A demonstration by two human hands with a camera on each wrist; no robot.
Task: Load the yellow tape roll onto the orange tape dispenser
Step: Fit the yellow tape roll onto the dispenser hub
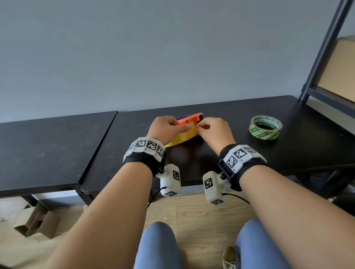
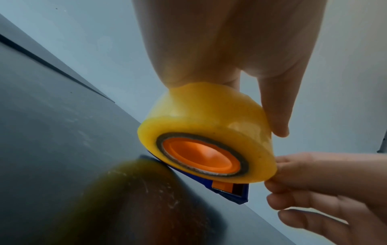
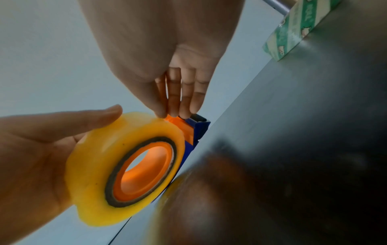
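The yellow roll [image 2: 206, 126] sat on the orange hub of the dispenser [image 1: 192, 118] (blue-edged frame), held just above the black table [image 1: 243, 152], with the left hand [image 1: 165, 127] gripping roll and dispenser and the right hand [image 1: 213, 131] pinching the roll's outer edge; a green roll [image 1: 265, 127] lay well apart.

We see soft, even daylight in the head view, bright on the grey wall [image 1: 169, 44] and dull on the black bench [image 1: 254, 155], which carries only faint shadows under the wrists. Straight edges bow toward the corners. Both wrist views are paler and washed out; the yellow tape roll [image 2: 209, 126] glows translucent, and its blurred, smeared reflection [image 3: 220, 199] lies out of focus on the bench.
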